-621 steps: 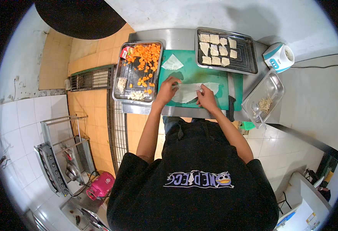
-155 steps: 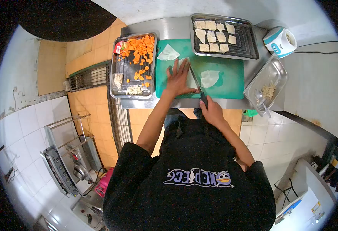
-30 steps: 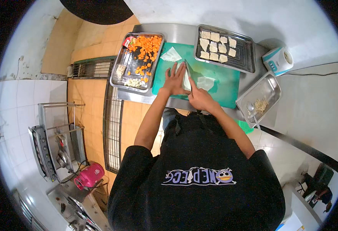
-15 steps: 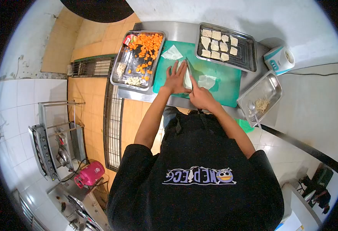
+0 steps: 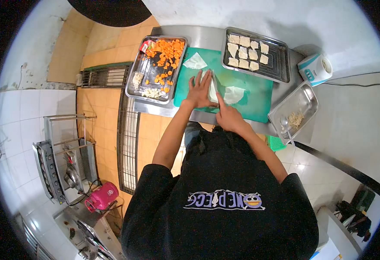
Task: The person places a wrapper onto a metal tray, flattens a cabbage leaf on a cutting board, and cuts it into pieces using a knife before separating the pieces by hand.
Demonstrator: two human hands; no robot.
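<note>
My left hand (image 5: 200, 92) lies flat with its fingers apart, pressing on a thin white sheet (image 5: 213, 95), which looks like a pastry wrapper, on the green cutting board (image 5: 259, 106). In my right hand (image 5: 229, 117) is the handle of a knife (image 5: 215, 82). Its blade runs along the sheet, just right of my left fingers; whether the edge is through the sheet I cannot tell. One white piece (image 5: 195, 61) rests at the board's upper left, and another white piece (image 5: 234, 95) lies right of the knife.
To the left, a metal tray (image 5: 139, 89) holds carrot pieces (image 5: 168, 51) and pale chopped bits. A dark tray (image 5: 277, 69) at upper right carries several flat square pieces. Further right are a paper towel roll (image 5: 313, 69) and a metal pan (image 5: 309, 92) with a spoon (image 5: 285, 125).
The knife and my right hand have drawn back slightly toward my body. My left hand keeps its place on the sheet. The whole view has shifted a little.
</note>
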